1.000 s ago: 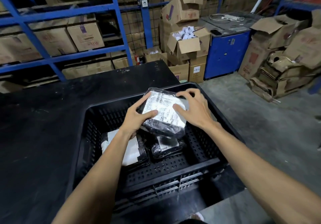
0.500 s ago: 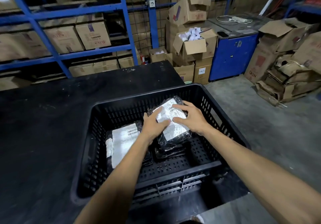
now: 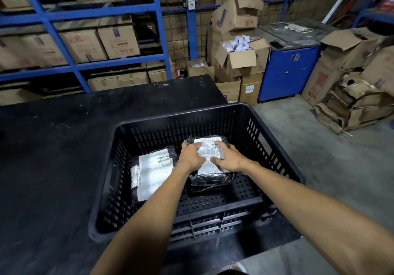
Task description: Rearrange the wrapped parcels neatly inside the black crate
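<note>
The wrapped parcel (image 3: 210, 161) lies inside the black crate (image 3: 275, 146), in the right half of its floor, with its white label facing up. It rests on top of another dark parcel (image 3: 207, 186), of which only the near edge shows below it. The left hand (image 3: 190, 157) lies flat on the left part of the top parcel, fingers stretched forward and slightly apart, the fingertips reaching to the far left corner. The right hand (image 3: 229, 157) lies on the right part, fingers spread over the label and the right edge, the thumb pointing left across the label. Both hands press down on it with open palms; neither one pinches or lifts it, as far as I can see.

Just beside it, in the left half of the crate, lies a second parcel (image 3: 152, 173), flat, with a large white label and a barcode near its far edge. The left forearm passes over its near right corner. The two parcels are very close, but I cannot tell if they touch.

The crate has slotted walls and a perforated floor, and it stands on the near right part of a black table (image 3: 53, 146), its right wall by the table's right edge. Behind the table, far left, stands a blue shelf rack (image 3: 160, 29) loaded with cardboard boxes (image 3: 119, 40). To the far right there is a blue cabinet (image 3: 287, 74), an open box of white paper rolls (image 3: 241, 55), and a pile of flattened cartons (image 3: 351, 104) on the grey concrete floor (image 3: 319, 168).
</note>
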